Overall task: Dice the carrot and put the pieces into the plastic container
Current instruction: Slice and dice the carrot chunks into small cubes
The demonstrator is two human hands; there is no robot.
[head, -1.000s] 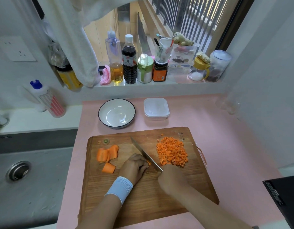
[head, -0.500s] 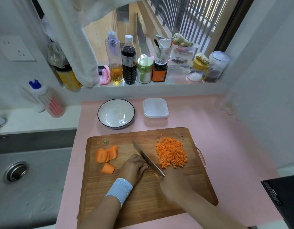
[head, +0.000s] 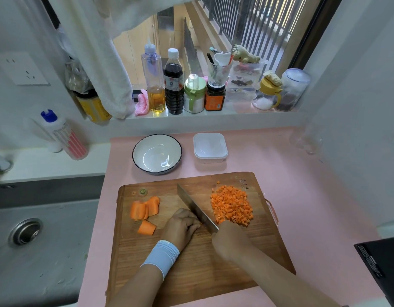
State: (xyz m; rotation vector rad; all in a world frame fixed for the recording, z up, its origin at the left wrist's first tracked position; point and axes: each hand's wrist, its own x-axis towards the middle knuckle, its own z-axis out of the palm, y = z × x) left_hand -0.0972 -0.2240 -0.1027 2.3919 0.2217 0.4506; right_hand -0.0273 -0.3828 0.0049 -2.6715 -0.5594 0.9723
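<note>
Three carrot chunks point(head: 146, 228), one bowl point(head: 157, 173), one plastic container point(head: 210, 147), one knife point(head: 192, 207).

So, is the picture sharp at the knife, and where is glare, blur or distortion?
Head view: daylight from behind the bottles lights the counter evenly. Head view: soft glare streaks lie inside the bowl. Head view: the knife and diced carrot are fairly sharp, but the tap at the left edge is smeared. Head view: the wide lens makes the window frame and walls lean.

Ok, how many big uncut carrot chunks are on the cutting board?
3 in view: one carrot chunk touching a second chunk at the cutting board's left side, and a third chunk nearer the person. The left hand by the knife may hide another.
</note>
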